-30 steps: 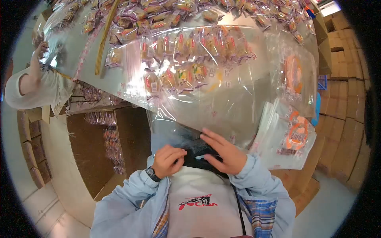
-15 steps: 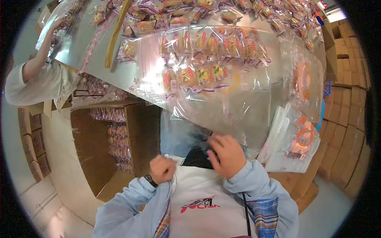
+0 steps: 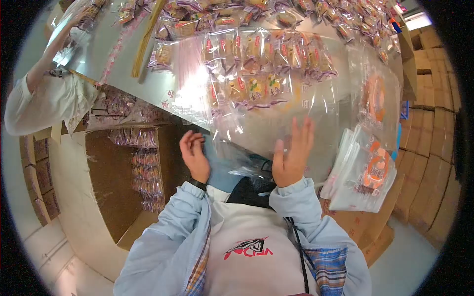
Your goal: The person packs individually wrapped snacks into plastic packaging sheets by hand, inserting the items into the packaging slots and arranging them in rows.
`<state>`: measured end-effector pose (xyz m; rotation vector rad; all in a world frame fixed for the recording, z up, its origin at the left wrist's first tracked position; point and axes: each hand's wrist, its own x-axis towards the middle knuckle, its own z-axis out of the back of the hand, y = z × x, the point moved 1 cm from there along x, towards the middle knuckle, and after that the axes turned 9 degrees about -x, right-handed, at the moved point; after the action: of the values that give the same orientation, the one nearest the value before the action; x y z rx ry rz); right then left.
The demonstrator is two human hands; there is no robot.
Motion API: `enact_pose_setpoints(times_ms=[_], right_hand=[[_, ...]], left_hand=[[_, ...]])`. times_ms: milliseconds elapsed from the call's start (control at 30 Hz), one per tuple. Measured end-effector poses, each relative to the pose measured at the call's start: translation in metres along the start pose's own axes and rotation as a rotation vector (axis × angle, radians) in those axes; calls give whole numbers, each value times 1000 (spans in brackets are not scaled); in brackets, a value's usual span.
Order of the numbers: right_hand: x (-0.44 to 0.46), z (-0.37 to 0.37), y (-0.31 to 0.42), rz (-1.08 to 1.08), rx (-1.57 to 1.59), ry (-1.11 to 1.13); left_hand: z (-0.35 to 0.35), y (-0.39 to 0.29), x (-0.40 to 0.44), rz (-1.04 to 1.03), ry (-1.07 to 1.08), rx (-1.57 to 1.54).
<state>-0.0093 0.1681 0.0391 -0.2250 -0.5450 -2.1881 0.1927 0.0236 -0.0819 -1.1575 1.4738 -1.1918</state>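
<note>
A large clear plastic bag (image 3: 276,118) lies on the metal table with its loose end hanging over the edge towards me. Inside it, wrapped pastries (image 3: 256,49) form two rows, the nearer one shorter. My right hand (image 3: 294,155) is open over the loose part of the bag, fingers stretched forward; whether it touches the film I cannot tell. To the left of the bag's hanging end, my left hand (image 3: 195,157) is raised beside the cardboard box, its fingers loosely bent and nothing visible in them.
Folded printed plastic bags (image 3: 363,172) lie at the table's right corner. An open cardboard box (image 3: 111,182) with packets stands at lower left. Loose wrapped pastries (image 3: 355,19) cover the back of the table. Another person's sleeve (image 3: 49,106) is at far left; stacked cartons (image 3: 424,138) stand at right.
Both my hands have moved forward from near my chest and opened out. My right hand is now over the bag. The pastries at the left of the nearer row have shifted slightly.
</note>
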Motion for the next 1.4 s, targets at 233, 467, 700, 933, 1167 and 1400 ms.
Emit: enact_pose_setpoints(times_ms=[233, 467, 700, 933, 1167, 1400], right_hand=[[44, -39, 32, -177, 555, 243], [62, -72, 54, 143, 165, -23], [77, -84, 68, 143, 250, -18], [73, -96, 61, 198, 85, 12], [62, -90, 55, 247, 68, 46], [68, -75, 53, 165, 100, 71]], left_hand=[[-35, -92, 10, 15, 256, -68], [-52, -116, 21, 30, 551, 140], [-45, -109, 16, 46, 487, 194], [-32, -100, 24, 92, 462, 97], [-28, -107, 31, 34, 485, 49], [-29, -107, 33, 12, 421, 149]])
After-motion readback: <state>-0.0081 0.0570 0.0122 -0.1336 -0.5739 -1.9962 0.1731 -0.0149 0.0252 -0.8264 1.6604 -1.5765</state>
